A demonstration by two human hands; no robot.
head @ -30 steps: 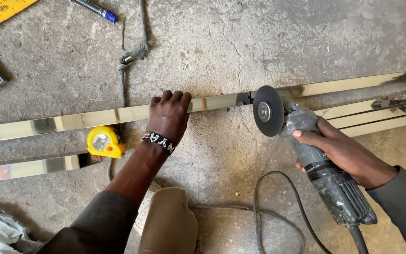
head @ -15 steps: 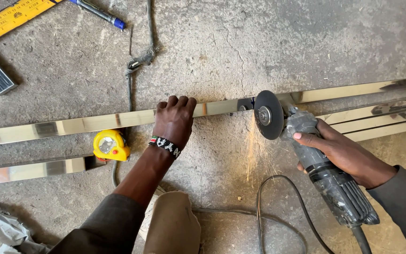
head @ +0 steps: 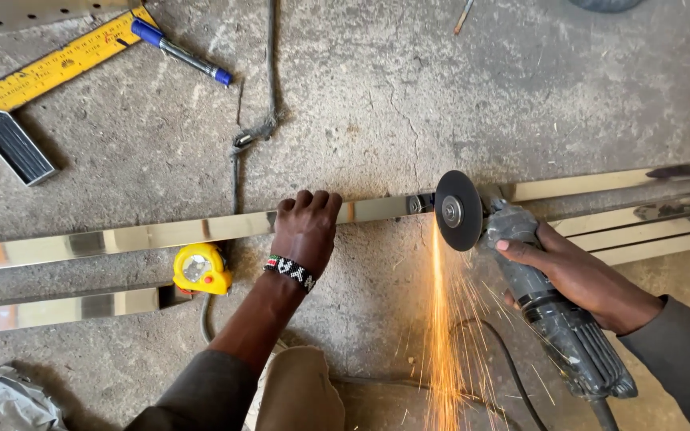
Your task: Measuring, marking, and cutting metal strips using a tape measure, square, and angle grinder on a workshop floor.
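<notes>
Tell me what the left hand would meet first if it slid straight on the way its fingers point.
The left hand already rests on the shiny steel tube; beyond its fingertips lies bare cracked concrete floor, seemingly free to the frame's top.

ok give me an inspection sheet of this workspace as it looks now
surface: cracked concrete floor.
job's things: angle grinder disc on polished steel tube, sparks falling toward the person.
clutter: yellow tape measure, yellow square, blue marker, short tube, grey rag.
grippers: left hand pressing the tube; right hand gripping the grinder.
cables: grinder cord; knotted rope.
surroundings: more tubes at right.
</notes>
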